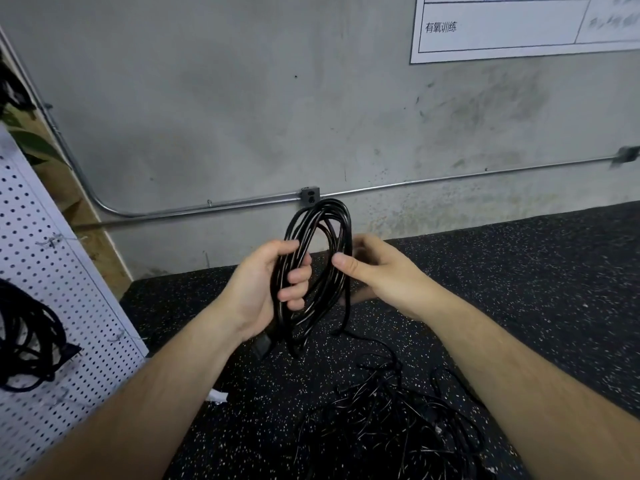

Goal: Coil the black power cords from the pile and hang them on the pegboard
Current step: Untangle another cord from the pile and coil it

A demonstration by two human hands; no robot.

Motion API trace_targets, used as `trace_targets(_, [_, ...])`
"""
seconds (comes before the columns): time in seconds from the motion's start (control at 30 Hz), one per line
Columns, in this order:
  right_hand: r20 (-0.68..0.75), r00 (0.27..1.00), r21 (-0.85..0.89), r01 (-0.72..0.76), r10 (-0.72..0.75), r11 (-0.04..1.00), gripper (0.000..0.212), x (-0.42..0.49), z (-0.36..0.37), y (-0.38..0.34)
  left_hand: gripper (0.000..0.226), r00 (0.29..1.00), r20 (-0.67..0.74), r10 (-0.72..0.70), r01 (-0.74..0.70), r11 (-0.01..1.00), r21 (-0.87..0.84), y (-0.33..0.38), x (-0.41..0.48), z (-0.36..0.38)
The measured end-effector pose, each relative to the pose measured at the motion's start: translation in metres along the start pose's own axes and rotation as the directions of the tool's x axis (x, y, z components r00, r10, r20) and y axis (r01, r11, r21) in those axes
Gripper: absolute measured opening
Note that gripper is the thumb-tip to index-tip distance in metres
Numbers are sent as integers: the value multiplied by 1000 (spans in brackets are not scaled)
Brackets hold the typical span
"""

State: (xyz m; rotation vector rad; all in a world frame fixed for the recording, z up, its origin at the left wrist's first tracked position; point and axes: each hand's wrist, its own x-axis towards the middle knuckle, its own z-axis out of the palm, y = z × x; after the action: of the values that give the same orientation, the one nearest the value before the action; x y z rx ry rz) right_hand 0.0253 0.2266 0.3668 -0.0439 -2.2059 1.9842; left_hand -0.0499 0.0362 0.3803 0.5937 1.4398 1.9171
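Observation:
A black power cord wound into an upright oval coil (341, 223) is held at the centre of the view. My left hand (266, 289) grips the coil's left side, fingers curled round the strands, a plug hanging below the wrist. My right hand (374, 268) pinches the coil's right side between thumb and fingers. A loose strand trails from the coil down to the tangled pile of black cords (391, 420) on the floor. The white pegboard (69, 306) leans at the left, with one coiled cord (24, 337) hanging on it.
The floor is black speckled rubber matting (536, 289). A grey concrete wall (242, 116) with a metal conduit (214, 206) and a junction box runs behind. A white chart (502, 26) is fixed at the upper right. Small hooks stick out of the pegboard.

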Motion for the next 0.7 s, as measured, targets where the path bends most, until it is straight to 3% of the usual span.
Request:
trace_targets(0.13, [41,999,63,-11,9,998,33,-1,1,9,22,998,-17,65,-67,990,-127,3,2,-2])
trace_targets(0.3, [114,988,-202,-77,102,976,11,-3,13,39,18,980,-101,171,-193,943,-270,15,5,-9])
trace_targets(0.43, [173,970,-399,-87,168,913,12,-6,30,62,17,966,-160,204,-244,923,-296,20,5,-13])
trace_targets(0.57, [214,944,-621,-68,252,781,31,-8,35,76,15,954,-191,231,-277,921,-272,20,4,-16])
trace_targets(0.7, [242,904,-692,-94,353,716,34,-6,34,81,21,947,-203,248,-299,911,-285,23,3,-24])
